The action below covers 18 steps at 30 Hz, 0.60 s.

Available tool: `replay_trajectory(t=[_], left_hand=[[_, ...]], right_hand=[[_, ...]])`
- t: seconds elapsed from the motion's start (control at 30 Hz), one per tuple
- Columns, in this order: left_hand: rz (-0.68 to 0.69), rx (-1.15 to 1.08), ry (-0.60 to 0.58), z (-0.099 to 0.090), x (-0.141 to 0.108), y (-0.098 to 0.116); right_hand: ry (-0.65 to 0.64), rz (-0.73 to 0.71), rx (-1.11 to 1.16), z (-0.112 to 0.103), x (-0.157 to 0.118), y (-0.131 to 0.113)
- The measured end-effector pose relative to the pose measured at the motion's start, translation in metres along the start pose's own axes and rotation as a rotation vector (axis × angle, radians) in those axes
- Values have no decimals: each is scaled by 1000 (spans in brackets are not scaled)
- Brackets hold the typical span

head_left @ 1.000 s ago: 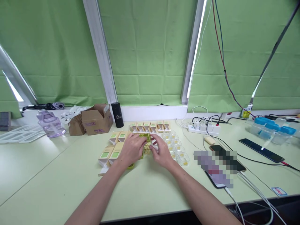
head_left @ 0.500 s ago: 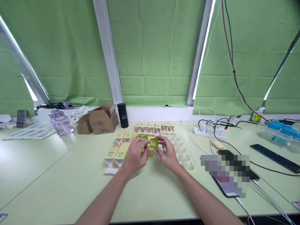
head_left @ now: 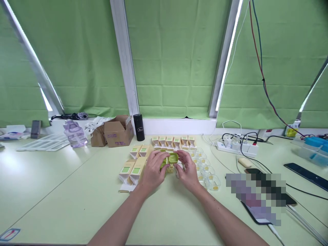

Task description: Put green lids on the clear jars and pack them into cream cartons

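A small green square container [head_left: 173,158] is held up above the table between my two hands, its hollow side facing me. My right hand [head_left: 188,171] grips its right edge between thumb and fingers. My left hand [head_left: 154,168] has its fingers closed at the left edge of the same container. More green containers [head_left: 163,164] lie behind my left fingers, mostly hidden. Small yellowish pieces [head_left: 170,168] sit just below the held container. To the right stand several clear plastic cups [head_left: 208,169] with yellow spots at the bottom.
Several small cream boxes [head_left: 137,169] with green labels stand left of my hands; another row of boxes [head_left: 176,142] is behind. A cardboard box [head_left: 118,133], black bottle [head_left: 139,127] and purple bottle [head_left: 75,134] stand farther back. Phones, cables and a power strip [head_left: 237,148] occupy the right.
The view has turned a little to the left, so everything appears shifted right. Both hands stay around the green container, with my left fingers now closer against its left edge.
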<state>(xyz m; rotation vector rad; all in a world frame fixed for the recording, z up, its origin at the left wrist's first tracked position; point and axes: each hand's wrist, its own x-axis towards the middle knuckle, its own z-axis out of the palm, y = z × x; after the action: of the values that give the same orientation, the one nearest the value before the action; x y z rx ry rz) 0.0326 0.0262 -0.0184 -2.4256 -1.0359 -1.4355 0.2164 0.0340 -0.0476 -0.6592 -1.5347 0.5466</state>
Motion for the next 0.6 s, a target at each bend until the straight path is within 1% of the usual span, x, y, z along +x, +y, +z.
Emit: replay_trajectory(t=[0.23,0.37,0.47,0.6], left_hand=[[-107,-32,25,4,-1,-3],[-254,-111,51,3,-1,0],[-361,-187,70,3,0,1],[-445,-261,81,6,0,0]], right_hand=[[-12,1,-11,0,4,2],[6,-25,-43,1,3,-3],[-4,-40,-122,2,0,-7],[-6,-48,-193,3,-2,-8]])
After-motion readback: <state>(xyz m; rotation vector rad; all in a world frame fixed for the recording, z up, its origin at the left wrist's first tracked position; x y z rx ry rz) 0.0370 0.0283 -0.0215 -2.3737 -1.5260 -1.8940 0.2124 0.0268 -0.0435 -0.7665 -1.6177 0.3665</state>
